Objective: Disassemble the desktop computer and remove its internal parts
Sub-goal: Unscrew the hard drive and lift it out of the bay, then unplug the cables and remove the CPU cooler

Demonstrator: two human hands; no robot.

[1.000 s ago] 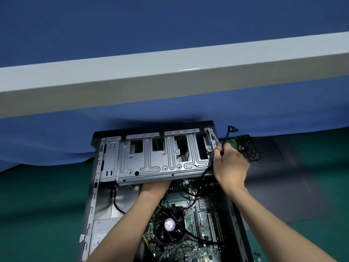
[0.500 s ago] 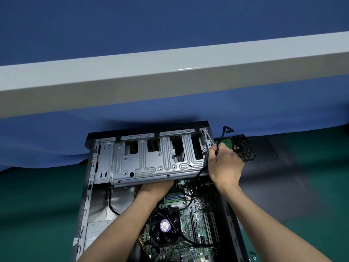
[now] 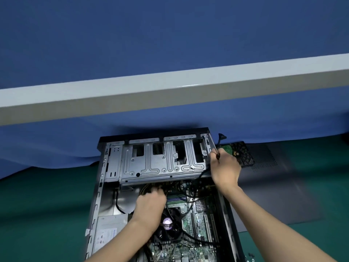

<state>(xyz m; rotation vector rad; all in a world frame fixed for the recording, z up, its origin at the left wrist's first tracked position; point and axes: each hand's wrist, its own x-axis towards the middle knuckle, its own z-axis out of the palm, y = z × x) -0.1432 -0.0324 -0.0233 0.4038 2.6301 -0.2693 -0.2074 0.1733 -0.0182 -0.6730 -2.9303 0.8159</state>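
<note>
**Case open, both hands in**

The case (image 3: 231, 229) lies open at lower centre, with the fan (image 3: 168, 222) nearest. Left hand (image 3: 151, 207) reaches under the cage (image 3: 160, 165) edge, but the fingers are blurred, so I can't tell its grip. Right hand (image 3: 224, 167) pinches a black cable (image 3: 219, 143) at the cage's right corner. The drive (image 3: 239, 152) sits just behind it.

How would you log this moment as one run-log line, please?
computer case: open | left hand: in wiring under drive cage, grip unclear | right hand: pinches black cable at cage's right edge
</note>
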